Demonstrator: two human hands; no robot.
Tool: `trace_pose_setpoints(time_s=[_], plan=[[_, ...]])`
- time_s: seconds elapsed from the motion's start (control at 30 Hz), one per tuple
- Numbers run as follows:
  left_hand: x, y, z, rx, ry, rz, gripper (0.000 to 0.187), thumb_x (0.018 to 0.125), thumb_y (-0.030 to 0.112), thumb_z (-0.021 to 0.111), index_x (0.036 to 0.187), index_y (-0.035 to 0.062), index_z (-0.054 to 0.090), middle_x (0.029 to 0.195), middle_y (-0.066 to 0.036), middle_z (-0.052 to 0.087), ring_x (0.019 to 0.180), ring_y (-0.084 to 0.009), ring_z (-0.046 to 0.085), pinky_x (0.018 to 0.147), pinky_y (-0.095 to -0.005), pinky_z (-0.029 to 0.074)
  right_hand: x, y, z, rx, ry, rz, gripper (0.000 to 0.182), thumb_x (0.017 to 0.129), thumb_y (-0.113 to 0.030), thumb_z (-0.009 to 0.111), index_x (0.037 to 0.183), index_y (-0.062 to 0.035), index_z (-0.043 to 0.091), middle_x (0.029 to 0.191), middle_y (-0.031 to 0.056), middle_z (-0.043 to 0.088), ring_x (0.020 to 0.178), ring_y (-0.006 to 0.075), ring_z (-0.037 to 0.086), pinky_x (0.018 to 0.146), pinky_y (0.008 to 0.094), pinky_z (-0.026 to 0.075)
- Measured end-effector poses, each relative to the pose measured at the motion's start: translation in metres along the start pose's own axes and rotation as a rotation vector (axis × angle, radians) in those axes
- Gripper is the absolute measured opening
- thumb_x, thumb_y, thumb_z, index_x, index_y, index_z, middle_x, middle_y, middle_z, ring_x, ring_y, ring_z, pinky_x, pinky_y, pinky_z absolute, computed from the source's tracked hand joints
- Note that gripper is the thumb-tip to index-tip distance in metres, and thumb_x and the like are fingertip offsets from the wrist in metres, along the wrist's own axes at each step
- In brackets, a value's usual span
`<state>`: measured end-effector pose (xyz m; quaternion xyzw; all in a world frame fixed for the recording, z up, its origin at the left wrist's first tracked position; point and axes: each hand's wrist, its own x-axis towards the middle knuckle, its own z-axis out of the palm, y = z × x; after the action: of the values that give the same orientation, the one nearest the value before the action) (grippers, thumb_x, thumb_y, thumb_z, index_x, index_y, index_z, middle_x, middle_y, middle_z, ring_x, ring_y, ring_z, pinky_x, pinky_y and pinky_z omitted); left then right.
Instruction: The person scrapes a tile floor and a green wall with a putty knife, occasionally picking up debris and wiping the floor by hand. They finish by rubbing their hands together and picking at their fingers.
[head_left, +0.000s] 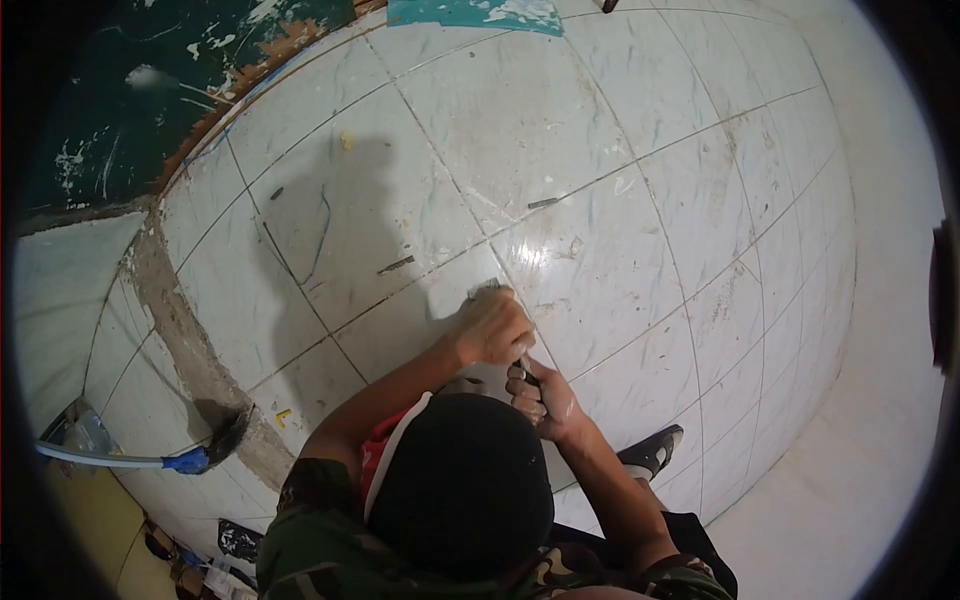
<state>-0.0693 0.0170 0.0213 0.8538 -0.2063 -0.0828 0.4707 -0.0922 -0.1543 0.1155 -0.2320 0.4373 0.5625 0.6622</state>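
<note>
My left hand (495,328) is closed low over the tiled floor (590,260). A small flat grey piece (487,287) shows past its knuckles, partly hidden by the fingers. Just behind it, my right hand (541,399) is wrapped round a dark handle (534,368), whose front end runs up to the left hand. I cannot tell whether the grey piece and the handle are one tool. Dark flat strips lie on the tiles, one (396,265) left of my hands and another (543,203) beyond them.
A blue-handled broom (190,460) with dark bristles stands at the left, beside a rough cement strip (180,300). A green paint-marked panel (150,90) is at the upper left. A thin blue string (322,235) lies on the floor. My capped head (460,490) fills the lower middle.
</note>
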Motion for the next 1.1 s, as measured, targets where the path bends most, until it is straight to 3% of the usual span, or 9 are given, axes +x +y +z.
trace_pose_setpoints(time_s=[0.03, 0.1, 0.2, 0.4, 0.57, 0.7, 0.8, 1.0, 1.1], plan=[[-0.006, -0.003, 0.008, 0.0, -0.002, -0.008, 0.024, 0.07, 0.024, 0.062, 0.051, 0.0101, 0.059, 0.056, -0.016, 0.058, 0.061, -0.037, 0.058, 0.069, -0.0451, 0.051, -0.002, 0.007, -0.002, 0.004, 0.003, 0.015, 0.037, 0.108, -0.038, 0.042, 0.078, -0.0166, 0.043, 0.061, -0.0087, 0.031, 0.041, 0.0031, 0.022, 0.034, 0.0198, 0.018], [-0.012, -0.016, 0.026, -0.023, 0.315, 0.131, 0.025, 0.07, 0.026, 0.061, 0.051, 0.0113, 0.058, 0.055, -0.014, 0.056, 0.062, -0.0363, 0.057, 0.069, -0.0459, 0.05, 0.002, 0.001, 0.009, -0.01, 0.022, 0.004, 0.037, 0.108, -0.038, 0.041, 0.078, -0.0165, 0.044, 0.06, -0.0086, 0.031, 0.041, 0.0032, 0.022, 0.034, 0.02, 0.018], [0.018, -0.038, -0.018, 0.047, 0.083, 0.066, 0.025, 0.069, 0.027, 0.061, 0.05, 0.0114, 0.057, 0.054, -0.013, 0.055, 0.061, -0.0359, 0.056, 0.069, -0.0457, 0.048, 0.02, -0.025, 0.025, -0.012, -0.03, -0.012, 0.037, 0.108, -0.038, 0.041, 0.078, -0.0163, 0.043, 0.059, -0.0082, 0.031, 0.04, 0.0035, 0.022, 0.033, 0.0205, 0.018], [0.004, -0.018, -0.01, -0.007, 0.209, -0.001, 0.025, 0.068, 0.026, 0.059, 0.05, 0.0108, 0.055, 0.056, -0.013, 0.055, 0.06, -0.0354, 0.056, 0.07, -0.0453, 0.047, 0.004, -0.02, 0.035, 0.034, -0.032, 0.049, 0.038, 0.109, -0.037, 0.04, 0.078, -0.0157, 0.042, 0.059, -0.0081, 0.029, 0.04, 0.0038, 0.02, 0.034, 0.0207, 0.017], [0.001, -0.019, -0.012, 0.039, 0.09, -0.012, 0.018, 0.067, 0.026, 0.061, 0.054, 0.0133, 0.061, 0.059, -0.011, 0.06, 0.062, -0.035, 0.057, 0.069, -0.0445, 0.049, 0.009, -0.016, 0.027, 0.005, -0.011, 0.035, 0.035, 0.108, -0.039, 0.042, 0.081, -0.0157, 0.043, 0.059, -0.0085, 0.028, 0.041, 0.0039, 0.022, 0.034, 0.0209, 0.018], [0.017, -0.04, -0.024, 0.038, 0.2, 0.028, 0.021, 0.068, 0.025, 0.062, 0.052, 0.0107, 0.061, 0.06, -0.014, 0.062, 0.066, -0.0355, 0.061, 0.07, -0.0452, 0.05, 0.025, -0.037, 0.031, -0.041, -0.132, -0.015, 0.036, 0.108, -0.037, 0.042, 0.079, -0.017, 0.044, 0.059, -0.0084, 0.031, 0.04, 0.0046, 0.025, 0.034, 0.0215, 0.02], [0.009, -0.025, -0.024, 0.035, 0.149, 0.043, 0.02, 0.064, 0.025, 0.058, 0.051, 0.0109, 0.055, 0.054, -0.012, 0.055, 0.056, -0.036, 0.053, 0.065, -0.0439, 0.044, 0.027, -0.01, 0.013, -0.089, -0.027, -0.046, 0.035, 0.107, -0.039, 0.042, 0.079, -0.0174, 0.044, 0.059, -0.0085, 0.033, 0.04, 0.0048, 0.025, 0.033, 0.0221, 0.02], [0.002, -0.021, -0.023, 0.141, 0.043, 0.001, 0.023, 0.067, 0.024, 0.062, 0.05, 0.0089, 0.059, 0.056, -0.017, 0.058, 0.062, -0.0383, 0.06, 0.065, -0.0472, 0.05, 0.032, -0.009, 0.008, -0.034, -0.064, -0.005, 0.036, 0.107, -0.04, 0.042, 0.082, -0.0158, 0.046, 0.06, -0.0071, 0.034, 0.04, 0.005, 0.024, 0.034, 0.0216, 0.02], [0.02, -0.042, -0.045, 0.128, 0.076, 0.035, 0.023, 0.07, 0.025, 0.061, 0.052, 0.0097, 0.06, 0.058, -0.016, 0.059, 0.063, -0.0387, 0.06, 0.066, -0.0483, 0.05, 0.049, -0.032, 0.028, 0.097, -0.217, 0.01, 0.037, 0.108, -0.039, 0.04, 0.082, -0.0136, 0.046, 0.059, -0.0065, 0.034, 0.04, 0.0053, 0.025, 0.034, 0.0222, 0.022]])
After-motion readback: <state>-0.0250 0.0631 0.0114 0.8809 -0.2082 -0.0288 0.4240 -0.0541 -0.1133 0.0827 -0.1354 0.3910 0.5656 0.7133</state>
